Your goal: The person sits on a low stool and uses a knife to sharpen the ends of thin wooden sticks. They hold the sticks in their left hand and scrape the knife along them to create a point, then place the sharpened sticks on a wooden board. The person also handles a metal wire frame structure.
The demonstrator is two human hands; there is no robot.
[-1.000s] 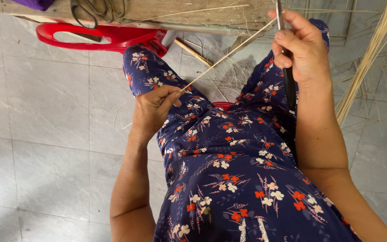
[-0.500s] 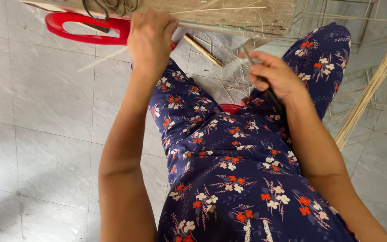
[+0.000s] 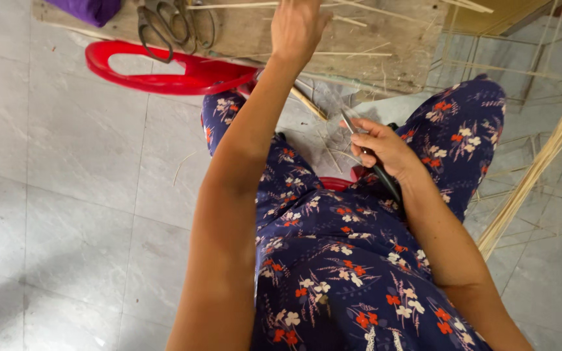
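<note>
The right hand [image 3: 385, 146] is closed around a knife [image 3: 371, 156] with a black handle, resting over the lap. The left arm stretches out straight, and the left hand [image 3: 296, 26] touches thin sticks [image 3: 352, 54] on the board [image 3: 248, 32]; I cannot tell its grip. Scissors [image 3: 164, 23] lie near the board's left end.

One camera only, worn on the head, looking steeply down and a little forward over the person's own lap in flowered navy cloth [image 3: 333, 260], close enough that both forearms fill the lower frame. The view runs out across grey floor tiles [image 3: 66, 182] to a wooden board [image 3: 248, 32] along the top edge. No second view shares any of it.
</note>
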